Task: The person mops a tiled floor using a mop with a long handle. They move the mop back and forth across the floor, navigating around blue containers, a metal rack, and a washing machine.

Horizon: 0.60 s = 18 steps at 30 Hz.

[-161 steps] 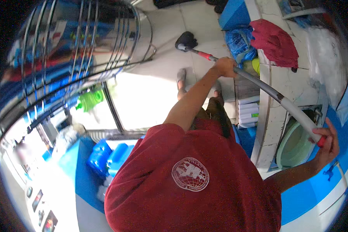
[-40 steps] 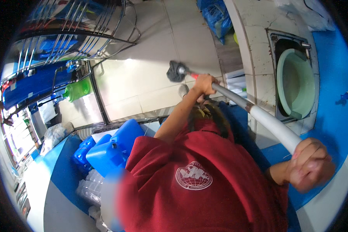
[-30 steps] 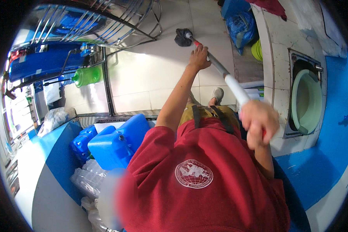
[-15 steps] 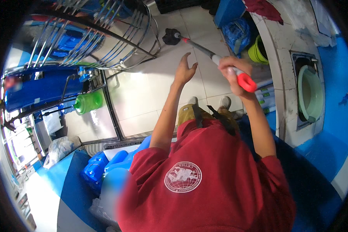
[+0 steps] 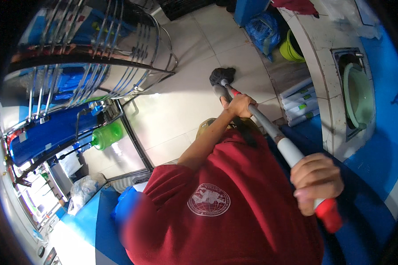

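Note:
A mop (image 5: 269,124) slants across in front of me, its handle grey and white with a red end cap. Its dark, stringy mop head (image 5: 222,76) rests on the pale tiled floor (image 5: 172,115), close to one of my shoes. Low on the handle, just above the red joint, my left hand (image 5: 241,106) is closed around the grey pole. My right hand (image 5: 317,180) wraps the white grip near the red end, close to my right side. Part of the joint is hidden behind my left hand.
A metal rack (image 5: 101,62) curves over the far left, with a green water bottle (image 5: 107,136) below it. To the right are a tiled counter with a green basin (image 5: 359,95), white rolls (image 5: 300,101), a lime bucket (image 5: 292,47) and a blue plastic bag (image 5: 263,33).
My left hand has gone from open and empty to gripping the lower handle. My right hand has drawn the handle's end back to the right, and the mop head has come nearer.

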Each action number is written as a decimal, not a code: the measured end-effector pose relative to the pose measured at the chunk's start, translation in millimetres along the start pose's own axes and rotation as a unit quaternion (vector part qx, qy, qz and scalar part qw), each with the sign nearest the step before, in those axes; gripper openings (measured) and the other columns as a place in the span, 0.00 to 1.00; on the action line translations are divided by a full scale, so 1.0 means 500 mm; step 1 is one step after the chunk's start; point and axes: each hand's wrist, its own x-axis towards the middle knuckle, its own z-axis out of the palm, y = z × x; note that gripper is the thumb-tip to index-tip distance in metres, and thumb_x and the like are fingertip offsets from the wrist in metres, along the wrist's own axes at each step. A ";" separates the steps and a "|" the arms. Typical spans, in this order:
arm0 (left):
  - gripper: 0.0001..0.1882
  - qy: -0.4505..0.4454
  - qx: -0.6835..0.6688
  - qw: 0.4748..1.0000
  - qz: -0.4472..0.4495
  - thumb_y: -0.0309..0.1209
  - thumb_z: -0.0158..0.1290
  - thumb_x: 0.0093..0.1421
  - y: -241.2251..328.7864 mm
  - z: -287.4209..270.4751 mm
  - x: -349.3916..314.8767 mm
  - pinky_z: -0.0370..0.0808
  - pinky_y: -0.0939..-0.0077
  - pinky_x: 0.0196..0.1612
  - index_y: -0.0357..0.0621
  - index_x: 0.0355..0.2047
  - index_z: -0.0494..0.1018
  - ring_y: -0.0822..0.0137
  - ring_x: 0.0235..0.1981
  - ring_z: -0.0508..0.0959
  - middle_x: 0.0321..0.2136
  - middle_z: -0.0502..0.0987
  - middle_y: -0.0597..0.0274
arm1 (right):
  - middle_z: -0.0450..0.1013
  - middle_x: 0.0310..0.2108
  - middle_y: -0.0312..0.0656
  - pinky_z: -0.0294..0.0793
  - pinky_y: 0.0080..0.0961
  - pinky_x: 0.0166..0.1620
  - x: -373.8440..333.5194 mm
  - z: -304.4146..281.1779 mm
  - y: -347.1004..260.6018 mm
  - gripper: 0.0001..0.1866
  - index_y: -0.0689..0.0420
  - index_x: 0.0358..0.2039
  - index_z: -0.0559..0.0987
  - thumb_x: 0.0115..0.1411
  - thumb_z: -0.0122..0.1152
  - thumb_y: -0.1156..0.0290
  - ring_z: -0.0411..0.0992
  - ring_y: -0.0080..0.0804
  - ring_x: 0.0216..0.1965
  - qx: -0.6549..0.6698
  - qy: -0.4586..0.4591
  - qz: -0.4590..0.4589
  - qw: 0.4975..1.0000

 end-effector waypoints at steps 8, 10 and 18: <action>0.08 -0.035 0.041 0.996 0.064 0.36 0.52 0.34 -0.093 -0.122 0.082 0.71 0.59 0.33 0.50 0.18 0.73 0.52 0.27 0.76 0.20 0.75 0.57 | 0.61 0.08 0.31 0.67 0.19 0.16 0.024 0.012 0.085 0.10 0.57 0.26 0.78 0.39 0.61 0.80 0.63 0.22 0.10 -0.049 0.056 -0.010 0.997; 0.06 -0.037 0.058 0.997 0.037 0.35 0.53 0.37 -0.122 -0.162 0.109 0.71 0.61 0.35 0.50 0.18 0.73 0.55 0.29 0.76 0.20 0.75 0.58 | 0.63 0.08 0.31 0.69 0.21 0.16 0.023 0.018 0.122 0.07 0.54 0.22 0.76 0.40 0.62 0.79 0.65 0.24 0.10 -0.121 0.094 -0.005 0.988; 0.26 0.038 0.148 0.988 0.009 0.36 0.60 0.40 -0.169 -0.280 0.189 0.62 0.56 0.54 0.45 0.41 0.67 0.56 0.48 0.69 0.42 0.69 0.56 | 0.68 0.12 0.38 0.71 0.25 0.14 0.116 -0.043 0.248 0.07 0.64 0.24 0.74 0.41 0.57 0.79 0.66 0.28 0.09 -0.078 0.183 -0.104 0.975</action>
